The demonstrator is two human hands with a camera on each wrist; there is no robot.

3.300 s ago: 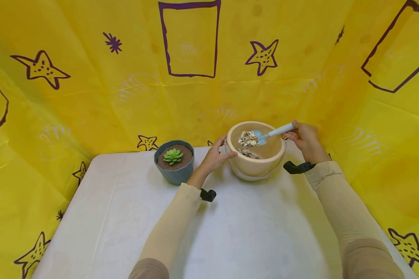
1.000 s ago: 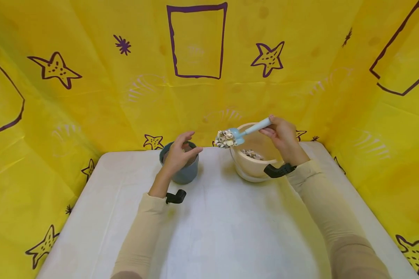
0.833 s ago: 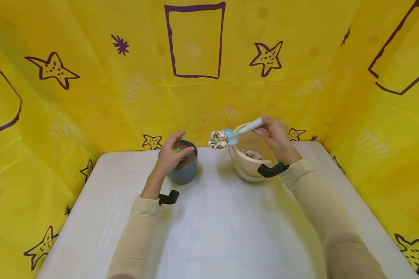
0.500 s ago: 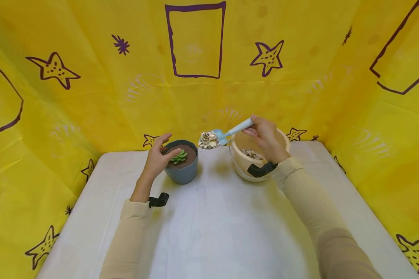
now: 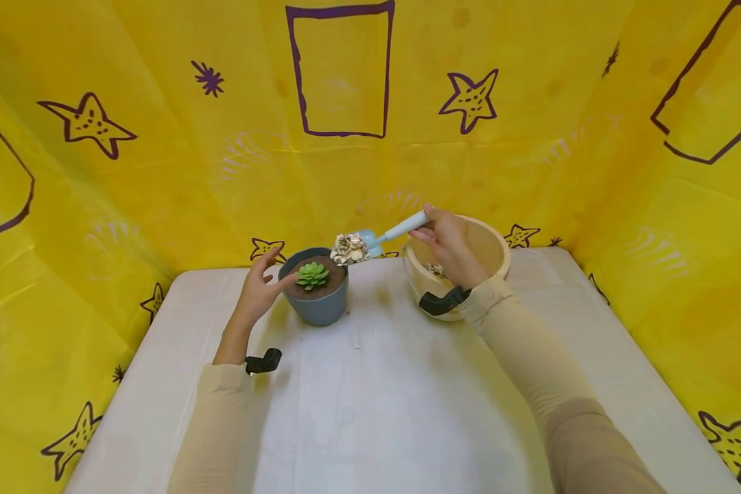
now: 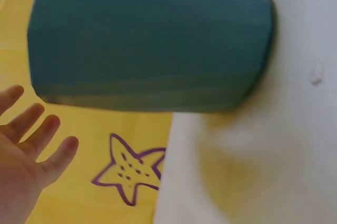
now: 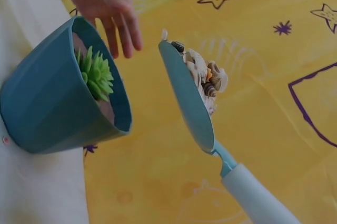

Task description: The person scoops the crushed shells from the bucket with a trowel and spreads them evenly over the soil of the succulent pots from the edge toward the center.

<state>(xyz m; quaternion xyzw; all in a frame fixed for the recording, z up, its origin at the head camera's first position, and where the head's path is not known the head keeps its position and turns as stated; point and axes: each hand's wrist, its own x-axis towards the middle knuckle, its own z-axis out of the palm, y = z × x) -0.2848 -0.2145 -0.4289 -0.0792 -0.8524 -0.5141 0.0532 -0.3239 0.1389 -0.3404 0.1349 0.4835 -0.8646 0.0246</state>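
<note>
My right hand [image 5: 447, 247] grips the handle of a light blue trowel [image 5: 404, 225], whose blade carries a heap of small seashells [image 5: 348, 249]. The loaded blade hangs just above the right rim of a grey-blue flowerpot [image 5: 318, 307]. In that pot a green succulent [image 5: 311, 275] stands in brown soil. My left hand [image 5: 256, 293] is at the pot's left side, fingers spread and holding nothing; the left wrist view shows fingertips [image 6: 68, 145] apart from the pot wall. The right wrist view shows the shells [image 7: 202, 77] piled on the blade, tilted beside the pot.
A cream bucket [image 5: 497, 257] with more shells [image 5: 435, 270] inside stands at the right, partly behind my right hand. Small bits lie on the white tabletop [image 5: 358, 412] before the pot. Yellow cloth [image 5: 346, 178] with purple drawings surrounds the table's back and sides.
My left hand has let go of the bucket's rim and moved left past the pot to its far side. My right hand has carried the shell-laden trowel left from the bucket to the pot.
</note>
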